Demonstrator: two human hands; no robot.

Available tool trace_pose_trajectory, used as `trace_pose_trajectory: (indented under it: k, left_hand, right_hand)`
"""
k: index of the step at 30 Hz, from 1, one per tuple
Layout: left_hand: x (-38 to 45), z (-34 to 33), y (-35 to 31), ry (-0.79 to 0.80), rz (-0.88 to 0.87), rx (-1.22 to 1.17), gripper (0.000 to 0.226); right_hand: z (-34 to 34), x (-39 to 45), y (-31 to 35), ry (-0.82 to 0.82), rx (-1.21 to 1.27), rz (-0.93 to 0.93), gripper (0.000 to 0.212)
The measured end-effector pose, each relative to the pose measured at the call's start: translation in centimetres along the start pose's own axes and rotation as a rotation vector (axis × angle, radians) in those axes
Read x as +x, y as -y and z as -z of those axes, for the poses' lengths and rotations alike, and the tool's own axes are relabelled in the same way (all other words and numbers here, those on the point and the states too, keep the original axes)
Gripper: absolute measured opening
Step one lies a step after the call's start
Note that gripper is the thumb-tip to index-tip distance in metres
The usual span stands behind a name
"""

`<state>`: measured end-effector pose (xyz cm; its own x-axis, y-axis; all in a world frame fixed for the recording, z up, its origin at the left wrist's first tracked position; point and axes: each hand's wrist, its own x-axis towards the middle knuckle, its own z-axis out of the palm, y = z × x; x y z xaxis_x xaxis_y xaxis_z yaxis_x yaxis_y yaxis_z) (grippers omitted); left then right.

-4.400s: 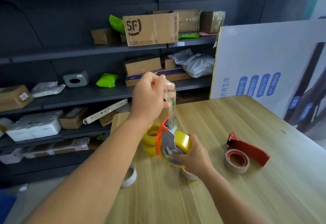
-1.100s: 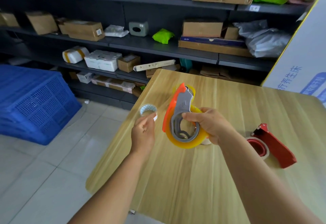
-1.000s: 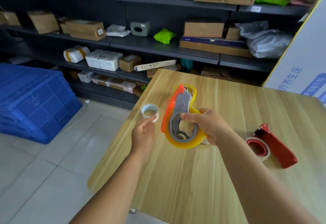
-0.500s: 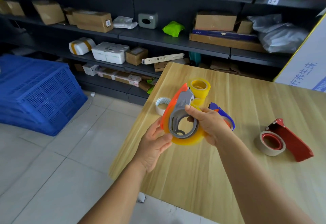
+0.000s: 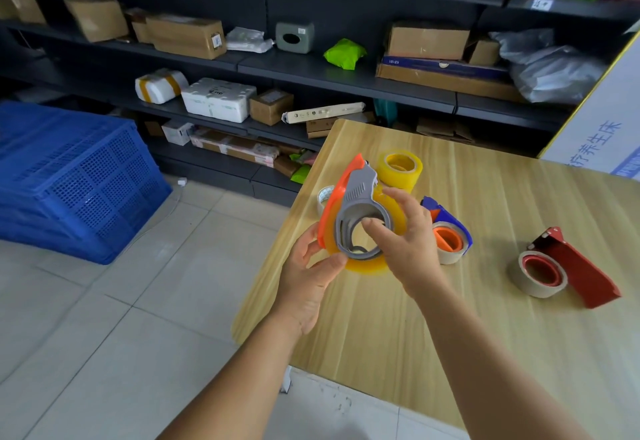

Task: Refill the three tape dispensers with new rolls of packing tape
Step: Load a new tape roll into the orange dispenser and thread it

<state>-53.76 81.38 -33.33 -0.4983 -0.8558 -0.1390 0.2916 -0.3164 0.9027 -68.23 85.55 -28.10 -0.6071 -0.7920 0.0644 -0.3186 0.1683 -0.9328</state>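
Observation:
Above the table's left edge I hold an orange and grey tape dispenser (image 5: 356,204) with a full yellow roll in it. My left hand (image 5: 308,273) grips its lower left rim, thumb on the grey ring. My right hand (image 5: 407,242) holds it from the right, thumb hooked into the ring and fingers against the roll. A blue dispenser (image 5: 446,218) lies on the wooden table (image 5: 485,318) behind my right hand, with a thin roll on an orange core. A red dispenser (image 5: 578,273) with a thin roll lies at the right. Spare yellow tape rolls (image 5: 400,169) stand stacked at the back.
A white empty tape core (image 5: 323,195) lies near the table's left edge, partly behind the orange dispenser. Stacked blue crates (image 5: 69,176) sit on the tiled floor to the left. Dark shelves (image 5: 311,69) with boxes and parcels run along the back. A white printed board (image 5: 602,131) leans at the right.
My left hand let go of the pulled tape strip, dropped toward the empty core at the table's edge, then came up to grip the orange dispenser. My view swung left and down.

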Motion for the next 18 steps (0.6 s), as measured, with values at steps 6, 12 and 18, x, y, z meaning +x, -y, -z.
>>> trace_pose_trajectory:
  k: [6,12,18]
  left_hand:
    - [-0.4,0.9,-0.1,-0.038,0.051,0.045,0.075]
    - [0.6,1.1,-0.8,-0.269,-0.051,0.22,0.021]
    - [2.0,1.6,-1.0,-0.354,-0.006,0.303,0.024]
  right_hand:
    - [-0.2,0.0,-0.5,-0.088,0.043,-0.024,0.037]
    - [-0.2,-0.1,-0.3,-0.09,0.07,-0.072,0.036]
    - [-0.1,0.2,0.7,-0.071,0.061,-0.096,0.033]
